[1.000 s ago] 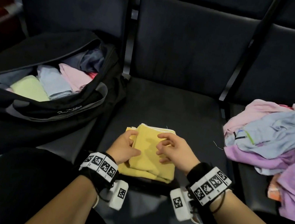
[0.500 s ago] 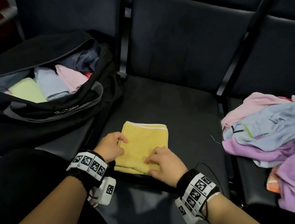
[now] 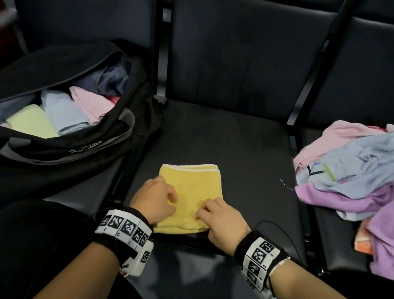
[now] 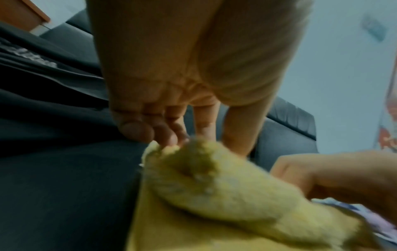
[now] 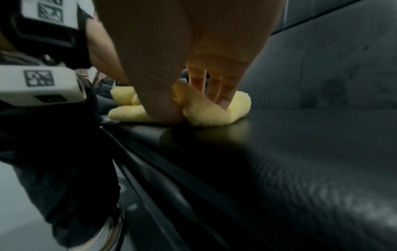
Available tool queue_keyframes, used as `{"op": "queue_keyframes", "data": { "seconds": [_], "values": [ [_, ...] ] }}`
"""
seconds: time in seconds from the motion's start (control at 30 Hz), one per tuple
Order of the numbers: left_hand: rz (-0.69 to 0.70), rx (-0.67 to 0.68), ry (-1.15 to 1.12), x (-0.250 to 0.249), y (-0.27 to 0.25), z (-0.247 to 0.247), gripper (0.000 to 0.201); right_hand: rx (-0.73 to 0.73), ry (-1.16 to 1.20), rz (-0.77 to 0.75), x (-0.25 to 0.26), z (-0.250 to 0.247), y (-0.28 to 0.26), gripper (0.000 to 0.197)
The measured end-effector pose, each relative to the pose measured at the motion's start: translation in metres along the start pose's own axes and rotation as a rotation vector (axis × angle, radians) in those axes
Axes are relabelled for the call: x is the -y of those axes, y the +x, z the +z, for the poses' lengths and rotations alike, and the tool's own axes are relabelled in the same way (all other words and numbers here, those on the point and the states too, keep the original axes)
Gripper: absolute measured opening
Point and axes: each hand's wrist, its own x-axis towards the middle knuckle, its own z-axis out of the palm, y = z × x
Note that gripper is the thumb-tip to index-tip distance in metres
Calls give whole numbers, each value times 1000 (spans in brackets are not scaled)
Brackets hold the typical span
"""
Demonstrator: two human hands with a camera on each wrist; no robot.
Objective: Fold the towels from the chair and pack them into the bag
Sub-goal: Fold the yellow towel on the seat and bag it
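Note:
A folded yellow towel (image 3: 191,187) with a white stripe at its far edge lies on the middle black seat (image 3: 242,151). My left hand (image 3: 170,198) grips the towel's near left part; in the left wrist view its curled fingers (image 4: 165,135) pinch a raised fold of the towel (image 4: 214,183). My right hand (image 3: 203,209) grips the near right part, and thumb and fingers (image 5: 201,84) pinch a bunched fold of the towel (image 5: 206,112). The open black bag (image 3: 65,150) stands on the left seat and holds several folded towels (image 3: 66,114).
A loose pile of pink, blue and purple towels (image 3: 367,183) covers the right seat, with an orange one (image 3: 369,235) underneath. Metal frame bars (image 3: 305,89) separate the seats. My dark-clothed knee (image 3: 26,246) is at the lower left.
Both hands have drawn back from the towel's middle to its near edge. They now pinch that edge, which has bunched up slightly.

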Motion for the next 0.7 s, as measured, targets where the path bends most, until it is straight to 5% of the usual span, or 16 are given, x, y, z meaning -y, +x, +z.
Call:
{"op": "queue_keyframes", "data": {
  "seconds": [0.13, 0.2, 0.33, 0.57, 0.7],
  "values": [
    [51, 121, 183, -24, -9, 16, 73, -71, 246, 140, -4, -3, 6, 41],
    [93, 120, 338, -29, -10, 23, 69, -171, 460, 215, -9, -7, 6, 35],
    [113, -10, 369, -27, -6, 27, 30, -295, 723, 242, -19, -15, 4, 27],
    [149, 3, 132, -12, 2, 18, 11, -142, 224, 24, -21, 0, -5, 60],
    [140, -18, -1, -1, 7, 12, 21, -228, 490, 202, -29, 2, -4, 30]
  ]
}}
